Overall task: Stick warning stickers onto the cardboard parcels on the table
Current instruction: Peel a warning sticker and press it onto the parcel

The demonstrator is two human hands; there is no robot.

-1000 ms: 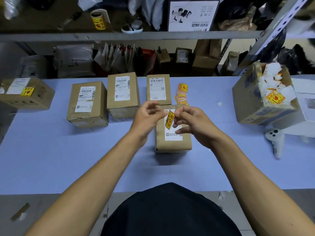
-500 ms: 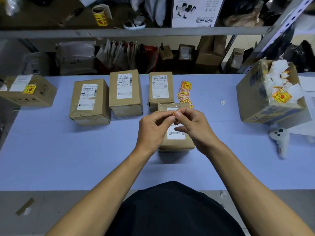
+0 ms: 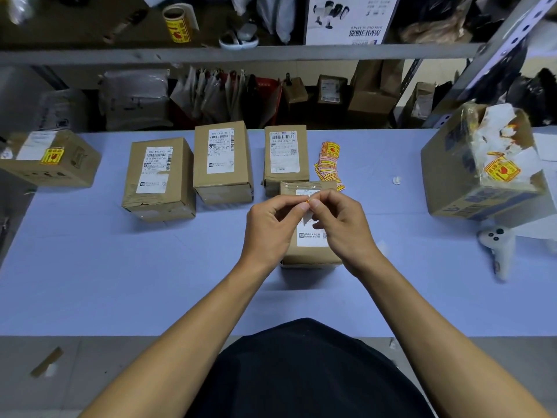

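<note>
Hands [image 3: 307, 220] now hide sticker [image 3: 307, 201] above parcel [image 3: 312, 251].

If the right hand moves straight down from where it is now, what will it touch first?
Most likely the top of the small parcel directly under the right hand, on its white label. The height of the hand above it is unclear.

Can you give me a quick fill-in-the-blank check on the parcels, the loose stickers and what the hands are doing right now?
1. Both hands, left hand and right hand, pinch one small sticker above the ____ parcel.
2. The pile of loose stickers lies just ____ of the back-row parcel nearest it.
3. The parcel at the table's far left already carries a ____ warning sticker.
4. The roll of stickers stands on the ____ above the table.

Missing words: nearest; right; yellow; shelf
</note>
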